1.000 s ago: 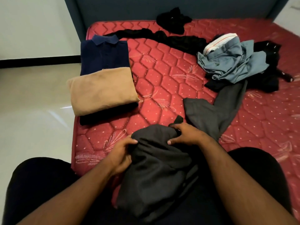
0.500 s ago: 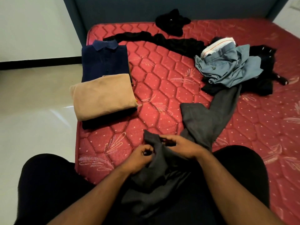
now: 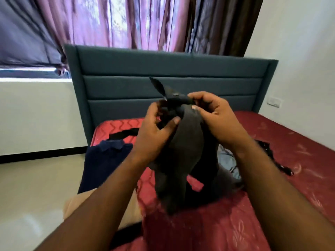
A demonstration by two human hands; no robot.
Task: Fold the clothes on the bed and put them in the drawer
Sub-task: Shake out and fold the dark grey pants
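Left hand: the left hand (image 3: 154,131) was raised in front of the headboard; its fingers were curled and its thumb pressed against the dark grey trousers (image 3: 183,151), gripping the bunched top edge of the cloth.
Right hand: the right hand (image 3: 215,118) was level with the left and just beside it; its fingers were bent over the same bunched edge, pinching the cloth between thumb and fingertips; both forearms reached up from the bottom of the view.
Trousers: the garment was held up in the air between the two hands; a dark pointed flap stuck up above the knuckles; the rest hung down in a long fold, its lower end reaching the red mattress (image 3: 290,151); the lower end was blurred.
Folded pile: a navy polo shirt (image 3: 101,160) lay at the left edge of the mattress; a tan folded garment (image 3: 76,205) lay nearer the camera, partly hidden behind the left forearm.
Unfolded clothes: a light blue-grey garment (image 3: 226,160) showed behind the right wrist; black clothing (image 3: 272,156) lay to its right; a black strip (image 3: 125,133) lay beyond the polo shirt.
Surroundings: a dark teal padded headboard (image 3: 172,73) stood behind the hands; purple curtains (image 3: 108,20) hung above it.
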